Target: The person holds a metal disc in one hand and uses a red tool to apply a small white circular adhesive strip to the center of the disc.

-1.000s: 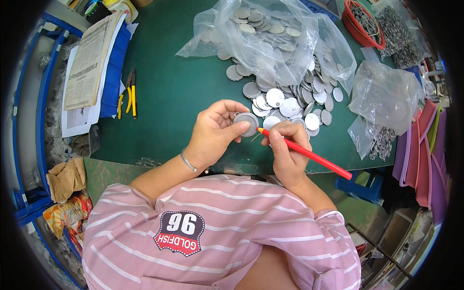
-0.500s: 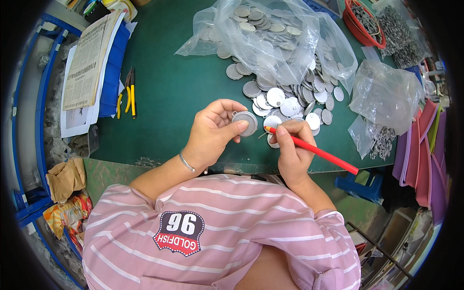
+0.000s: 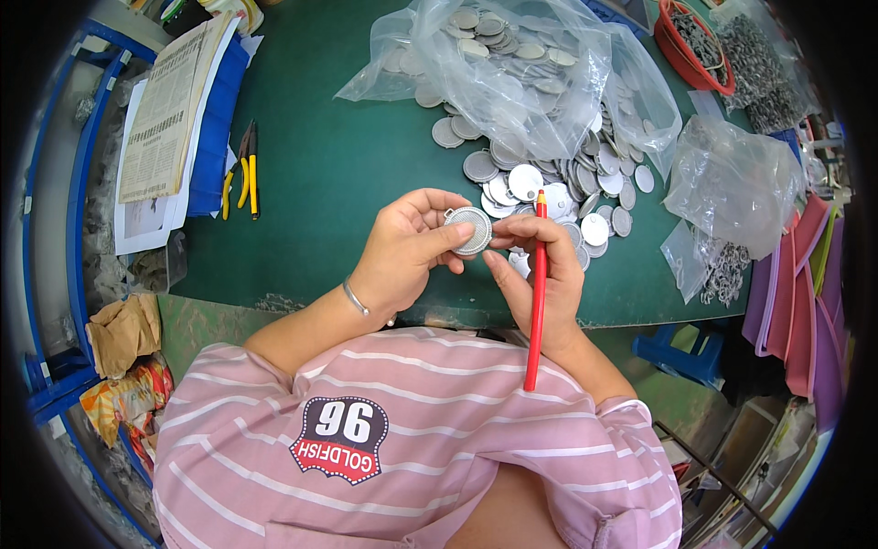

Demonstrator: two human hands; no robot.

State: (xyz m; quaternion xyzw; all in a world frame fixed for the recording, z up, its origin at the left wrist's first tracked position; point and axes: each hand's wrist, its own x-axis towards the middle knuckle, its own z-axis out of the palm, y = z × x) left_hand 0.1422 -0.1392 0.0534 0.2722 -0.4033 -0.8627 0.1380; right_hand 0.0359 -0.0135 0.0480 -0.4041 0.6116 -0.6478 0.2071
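My left hand [image 3: 402, 240] pinches a round silver-grey metal pendant [image 3: 475, 232] between thumb and fingers, its small loop at the upper left and its textured face up. My right hand [image 3: 554, 274] has a red pencil [image 3: 537, 316] tucked across its fingers, standing nearly upright in the picture with the tip pointing away from me. The right thumb and fingertips are at the pendant's right edge; whether they grip it I cannot tell. Just beyond my hands lies a pile of similar metal discs [image 3: 524, 183], some showing plain shiny backs.
Clear plastic bags [image 3: 512, 82] with more discs lie on the green table [image 3: 315, 165]. Yellow-handled pliers [image 3: 249, 174] and a blue bin [image 3: 219, 119] with newspaper [image 3: 169, 119] are at left. At right are a red basket [image 3: 672, 46] of metal parts and another plastic bag [image 3: 732, 178].
My right hand has moved left to the pendant, and the pencil has swung from a slant toward the lower right to nearly upright. The left hand still holds the pendant, slightly turned.
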